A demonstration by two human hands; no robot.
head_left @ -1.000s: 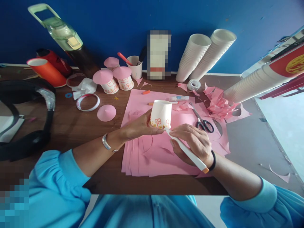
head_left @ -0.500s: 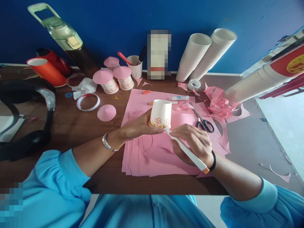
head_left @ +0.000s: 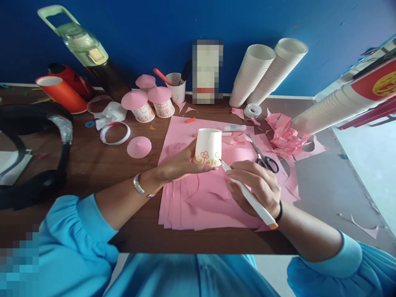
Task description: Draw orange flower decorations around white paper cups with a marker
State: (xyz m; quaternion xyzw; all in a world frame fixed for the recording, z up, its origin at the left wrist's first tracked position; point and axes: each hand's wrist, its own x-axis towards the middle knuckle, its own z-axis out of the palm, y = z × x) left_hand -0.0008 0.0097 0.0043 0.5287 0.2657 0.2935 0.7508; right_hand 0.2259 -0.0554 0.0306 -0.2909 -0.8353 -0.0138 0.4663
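Our brown worktop (head_left: 139,235) carries pink sheets (head_left: 176,206); over them, our right hand (head_left: 258,181) and left hand (head_left: 182,163) have closed grips, the left around a white cup (head_left: 209,140), the right on a marker (head_left: 248,194). If the cup slipped, ink could streak its drawn flowers (head_left: 204,155).

From my end, L hand (head_left: 182,167) has its far fingers hidden behind the cup (head_left: 208,144); can't tell if the pen (head_left: 252,199) tip's touching it. Cup also blocks mid pt of a marker (head_left: 227,134). Black headset (head_left: 43,185) runs off L edge, cup stack (head_left: 324,107) off R. Upright thing (head_left: 207,70) by the wall's pixelated; tube (head_left: 235,128) lettering's too small for me, tbh.
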